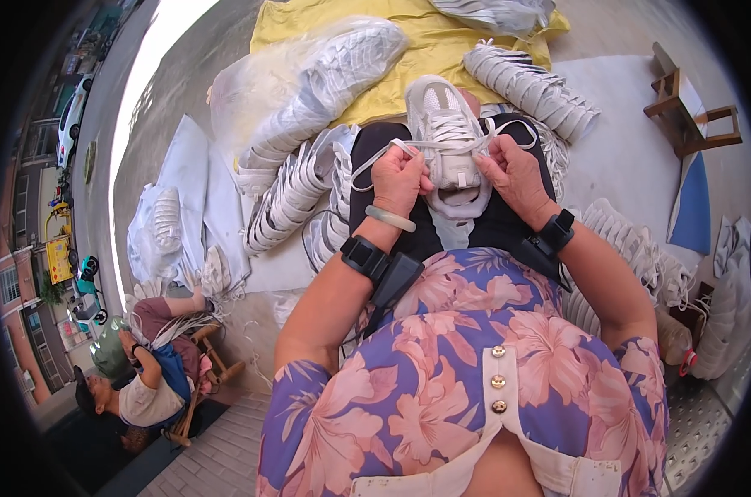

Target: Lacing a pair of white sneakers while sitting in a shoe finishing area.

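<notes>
A white sneaker (443, 124) rests on my lap between my knees, its toe pointing away and its heel opening toward me. White shoelaces (453, 146) cross its tongue, and their loose lengths run out to both sides. At the shoe's left, my left hand (399, 177) is closed with a lace pinched between thumb and fingers. My right hand (514, 169) is on the right edge of the collar, with thumb and fingers pinching the other lace. A lace loop stands out past each hand.
Stacks of nested white shoe uppers (286, 203) lie left of my legs, with another stack (531, 89) at the far right. Behind the shoe spreads a yellow sheet (442, 41). A wooden stool (692, 112) lies at the right. Another person (148, 381) sits at the lower left.
</notes>
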`<state>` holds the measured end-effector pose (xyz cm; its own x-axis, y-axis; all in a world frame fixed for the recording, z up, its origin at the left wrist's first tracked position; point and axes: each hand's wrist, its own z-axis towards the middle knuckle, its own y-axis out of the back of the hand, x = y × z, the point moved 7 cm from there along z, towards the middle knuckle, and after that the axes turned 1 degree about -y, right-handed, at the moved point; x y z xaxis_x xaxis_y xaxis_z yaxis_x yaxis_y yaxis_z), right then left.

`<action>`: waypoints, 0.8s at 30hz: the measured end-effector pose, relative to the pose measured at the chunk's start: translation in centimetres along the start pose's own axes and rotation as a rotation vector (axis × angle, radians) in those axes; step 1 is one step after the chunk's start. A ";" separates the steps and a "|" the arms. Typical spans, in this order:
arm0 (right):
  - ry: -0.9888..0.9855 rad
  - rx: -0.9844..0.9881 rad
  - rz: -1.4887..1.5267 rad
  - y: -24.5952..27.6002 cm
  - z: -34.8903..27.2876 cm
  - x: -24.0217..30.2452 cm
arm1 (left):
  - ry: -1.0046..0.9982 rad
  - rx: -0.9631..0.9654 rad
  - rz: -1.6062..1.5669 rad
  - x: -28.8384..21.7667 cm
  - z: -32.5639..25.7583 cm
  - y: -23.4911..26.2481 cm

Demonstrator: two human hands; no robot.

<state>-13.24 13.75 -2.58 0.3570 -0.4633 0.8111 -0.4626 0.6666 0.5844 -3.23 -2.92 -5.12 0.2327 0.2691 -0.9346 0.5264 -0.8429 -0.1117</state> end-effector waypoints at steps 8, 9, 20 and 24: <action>0.157 0.045 -0.084 -0.5 -0.5 1.7 | -0.084 -0.052 0.109 -0.1 0.6 -0.3; 0.156 0.051 -0.058 -0.7 -0.3 1.6 | -0.069 -0.056 0.113 0.0 0.7 -0.3; 0.109 0.068 -0.048 -1.1 1.3 1.6 | -0.079 -0.039 0.351 -1.0 3.2 0.1; 0.048 0.085 -0.009 -1.1 0.9 1.3 | -0.374 0.008 0.825 -2.8 3.7 -1.0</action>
<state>-13.04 11.86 -2.10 0.3986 -0.4392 0.8051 -0.5261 0.6095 0.5930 -7.40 -4.55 -3.62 0.2519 -0.5896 -0.7674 0.3043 -0.7045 0.6412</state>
